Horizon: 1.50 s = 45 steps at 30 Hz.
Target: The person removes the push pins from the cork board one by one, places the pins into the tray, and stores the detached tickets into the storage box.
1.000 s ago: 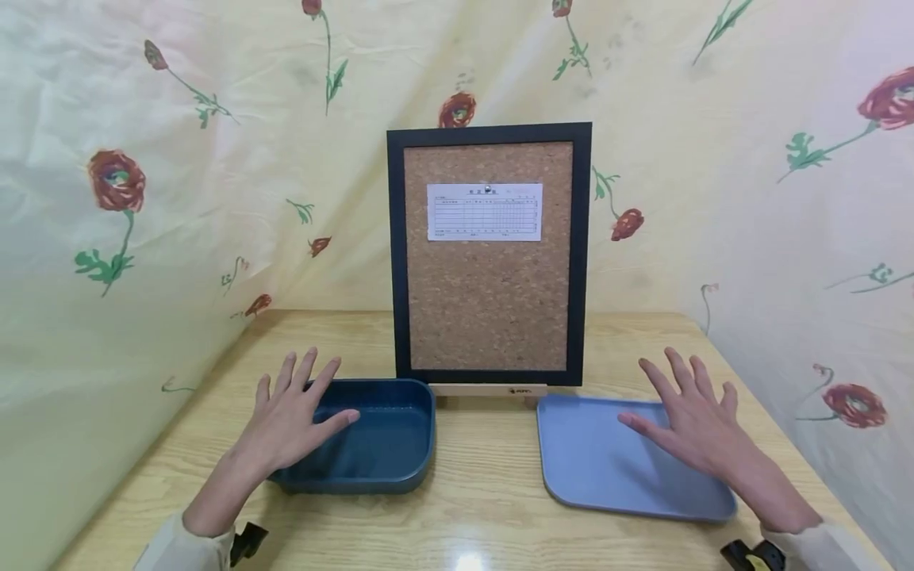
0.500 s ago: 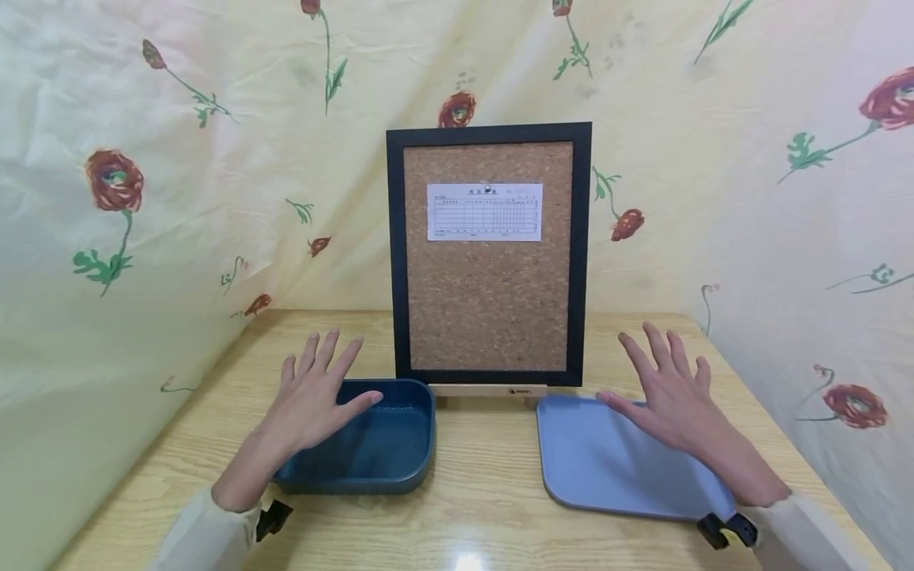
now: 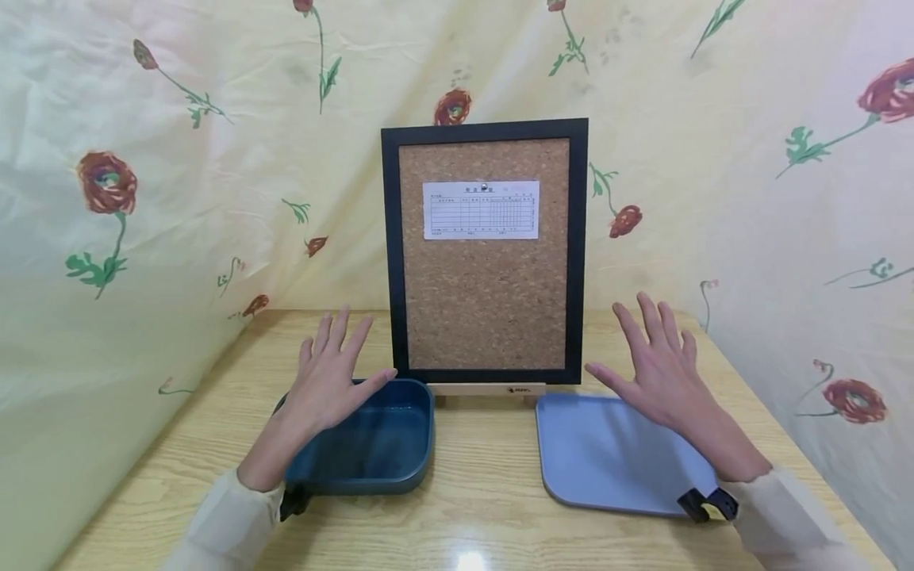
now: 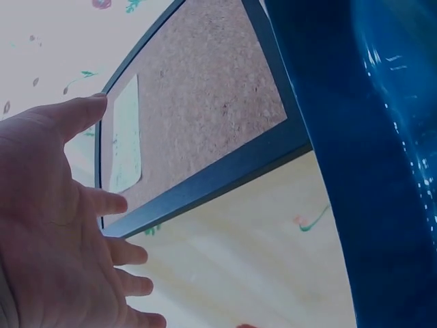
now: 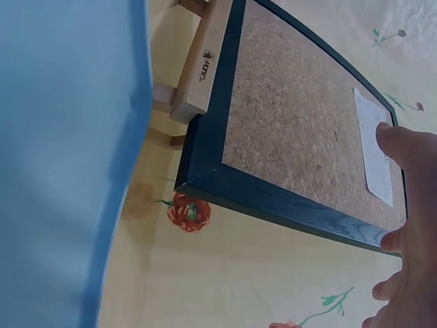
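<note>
Both hands are in the air with fingers spread, holding nothing. My left hand (image 3: 330, 381) hovers over the dark blue deep dish (image 3: 371, 484), overlapping its left part in the head view. Over the light blue tray (image 3: 585, 452) is my right hand (image 3: 660, 373), its thumb towards the board. Between and behind the hands a black-framed cork board (image 3: 489, 309) stands upright on a wooden ledge (image 3: 464, 389). A printed paper form (image 3: 481, 212) hangs on its upper half, fixed by a pin (image 3: 484, 187) at the top. In the left wrist view, the dish wall (image 4: 314, 137) fills the right side.
The wooden table (image 3: 485, 484) carries the dish at left and the tray at right. Floral cloth (image 3: 321, 238) surrounds the table at the back and sides. Small black devices are on both wrists, the right one (image 3: 707, 504) above the tray's near edge.
Both hands have moved forward and inward, towards the board, with fingers still spread. The view has shifted slightly. Dish, tray and board have stayed in place.
</note>
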Motion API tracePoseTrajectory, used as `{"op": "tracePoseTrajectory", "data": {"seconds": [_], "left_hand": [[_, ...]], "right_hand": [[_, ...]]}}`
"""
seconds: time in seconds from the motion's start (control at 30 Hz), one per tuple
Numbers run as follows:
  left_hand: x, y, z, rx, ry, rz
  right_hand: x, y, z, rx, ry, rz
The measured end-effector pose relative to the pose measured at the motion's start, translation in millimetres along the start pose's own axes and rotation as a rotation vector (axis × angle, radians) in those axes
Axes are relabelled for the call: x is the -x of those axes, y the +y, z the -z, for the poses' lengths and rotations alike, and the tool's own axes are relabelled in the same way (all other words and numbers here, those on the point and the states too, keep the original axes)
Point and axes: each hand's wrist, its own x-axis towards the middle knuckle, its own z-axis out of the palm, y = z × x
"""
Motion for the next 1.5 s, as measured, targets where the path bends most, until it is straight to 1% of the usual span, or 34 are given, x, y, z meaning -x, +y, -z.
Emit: {"op": "tracePoseTrajectory", "data": {"seconds": [0.2,0.33,0.53,0.7,0.87,1.07,1.5], "left_hand": [[-6.6,4.7,-1.2,0.044,0.039,-0.01],[-10.0,8.6,-1.4,0.068,0.083,-0.027],[-13.9,12.7,-2.7,0.105,0.134,-0.046],[-16.7,13.1,-3.8,0.124,0.171,-0.046],[-18.9,12.9,-3.5,0.146,0.191,-0.048],[-21.8,14.9,-1.0,0.176,0.222,-0.035],[-31.5,21.3,3.3,0.185,0.252,-0.044]], "right_hand": [[-7.2,-3,0,-0.034,0.015,-0.01],[-11.0,-5,-1,-0.051,0.042,-0.001],[-15.0,-6,-2,-0.078,0.096,0.021],[-19.7,-8,-3,-0.1,0.141,0.038],[-23.5,-10,-3,-0.111,0.167,0.053],[-28.1,-11,-2,-0.119,0.214,0.074],[-40.4,-15,-3,-0.16,0.281,0.108]]}}
